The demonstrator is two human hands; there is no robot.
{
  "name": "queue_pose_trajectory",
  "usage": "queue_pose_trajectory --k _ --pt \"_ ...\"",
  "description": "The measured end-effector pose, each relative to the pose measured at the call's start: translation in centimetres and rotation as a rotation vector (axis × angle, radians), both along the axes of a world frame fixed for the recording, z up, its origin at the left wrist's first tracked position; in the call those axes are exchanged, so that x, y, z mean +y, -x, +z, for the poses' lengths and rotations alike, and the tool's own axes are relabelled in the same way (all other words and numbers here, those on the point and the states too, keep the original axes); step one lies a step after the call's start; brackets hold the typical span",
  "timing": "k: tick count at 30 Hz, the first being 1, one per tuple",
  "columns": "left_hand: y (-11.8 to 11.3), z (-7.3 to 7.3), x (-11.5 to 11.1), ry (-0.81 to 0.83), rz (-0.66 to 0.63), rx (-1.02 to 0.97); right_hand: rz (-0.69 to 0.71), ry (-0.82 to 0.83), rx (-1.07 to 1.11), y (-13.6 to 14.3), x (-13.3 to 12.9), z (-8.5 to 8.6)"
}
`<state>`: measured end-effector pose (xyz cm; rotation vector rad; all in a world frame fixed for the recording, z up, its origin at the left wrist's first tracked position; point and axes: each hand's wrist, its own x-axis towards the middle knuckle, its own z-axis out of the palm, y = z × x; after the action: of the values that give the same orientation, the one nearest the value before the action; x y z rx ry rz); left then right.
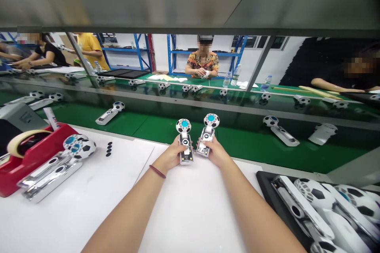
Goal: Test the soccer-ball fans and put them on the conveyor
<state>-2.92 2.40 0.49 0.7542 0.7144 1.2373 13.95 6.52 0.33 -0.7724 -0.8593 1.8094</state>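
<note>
My left hand (171, 155) grips a handheld gadget (186, 154) with a clear-fronted handle and a round soccer-ball-patterned head with a blue centre. My thumb lies across its front. My right hand (219, 152) holds a second gadget (211, 120) of the same kind, tilted slightly to the right, with the thumb on its handle. Both are held upright side by side, close but apart, above the far edge of the white work surface (190, 213). Their blue-centred faces are towards me. The fingers behind each handle are mostly hidden.
At left, two like gadgets (56, 174) lie beside a red tape dispenser (32, 154) and several black dots (109, 149). A black tray (264, 182) of gadgets stands at right. Beyond runs a green conveyor (148, 126) carrying more. Co-workers (202, 63) sit across; a metal shelf (178, 8) hangs overhead.
</note>
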Motion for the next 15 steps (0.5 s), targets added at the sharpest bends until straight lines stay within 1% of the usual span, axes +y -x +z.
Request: queue_pose_trajectory --k 5,15 --pt "0.23 -0.94 0.25 -0.004 -0.020 0.018 0.005 -0.005 -0.032 0.07 -0.05 -0.08" --pt "0.05 -0.55 0.17 0.015 -0.034 0.004 0.019 0.005 -0.021 0.13 -0.17 0.06"
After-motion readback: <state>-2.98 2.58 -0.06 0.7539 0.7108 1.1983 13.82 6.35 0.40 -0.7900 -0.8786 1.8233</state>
